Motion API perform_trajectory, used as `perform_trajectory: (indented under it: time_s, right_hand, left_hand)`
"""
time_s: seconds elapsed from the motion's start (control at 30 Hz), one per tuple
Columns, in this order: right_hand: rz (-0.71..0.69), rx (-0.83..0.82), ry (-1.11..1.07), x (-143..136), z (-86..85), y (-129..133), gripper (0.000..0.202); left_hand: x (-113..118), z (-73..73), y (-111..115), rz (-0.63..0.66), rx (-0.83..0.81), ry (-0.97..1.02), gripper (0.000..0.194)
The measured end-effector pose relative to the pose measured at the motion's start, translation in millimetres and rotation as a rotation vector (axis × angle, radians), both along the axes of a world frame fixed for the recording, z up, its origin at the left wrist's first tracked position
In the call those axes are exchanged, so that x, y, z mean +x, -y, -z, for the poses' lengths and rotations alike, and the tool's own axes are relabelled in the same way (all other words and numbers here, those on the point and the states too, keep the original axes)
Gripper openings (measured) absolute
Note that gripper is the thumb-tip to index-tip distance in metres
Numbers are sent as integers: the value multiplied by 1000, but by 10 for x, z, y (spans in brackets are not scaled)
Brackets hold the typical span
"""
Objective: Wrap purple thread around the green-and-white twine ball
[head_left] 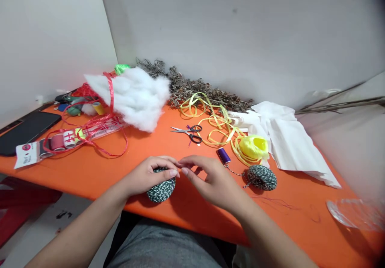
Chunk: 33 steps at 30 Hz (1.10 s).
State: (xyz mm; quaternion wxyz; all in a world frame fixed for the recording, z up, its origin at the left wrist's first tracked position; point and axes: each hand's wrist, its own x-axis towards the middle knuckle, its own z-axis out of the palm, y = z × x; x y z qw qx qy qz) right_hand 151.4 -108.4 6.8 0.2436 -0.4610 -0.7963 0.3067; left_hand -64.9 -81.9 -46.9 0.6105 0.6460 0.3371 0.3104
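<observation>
Coiled cord piece (162,190): judged light, soft, best held by rim; clasped in left fingers (167,175); right fingers (195,162) nearly together, hold indeterminable.

I'm facing plain, pale walls: the left wall (51,31) meets the back wall (270,35) at a straight corner, with a small dark smudge (235,10) on the latter. A bright orange table (142,146) stands close in — below it, at left, I glimpse light floor (78,208) and something red, hard to make out (30,208). The light is whitish — soft shadows fall across the tabletop.
</observation>
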Motion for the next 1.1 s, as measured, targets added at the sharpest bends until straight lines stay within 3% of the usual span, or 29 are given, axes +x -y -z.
perform_trajectory:
  time_s: [0.2, 0.43, 0.63, 1.1]
  right_hand:
    - [128, 37, -185, -126, 212, 209, 20]
    - [141, 484, 169, -194, 216, 264, 27]
    - [117, 609, 306, -215, 282, 284, 23]
    - [259, 564, 256, -261, 373, 361, 22]
  left_hand:
    - [13, -26, -6, 24, 22, 34, 25]
    - [22, -39, 20, -8, 102, -14, 25]
    - [22, -6, 21, -9, 104, -7, 22]
    - [40, -16, 50, -48, 121, -140, 23]
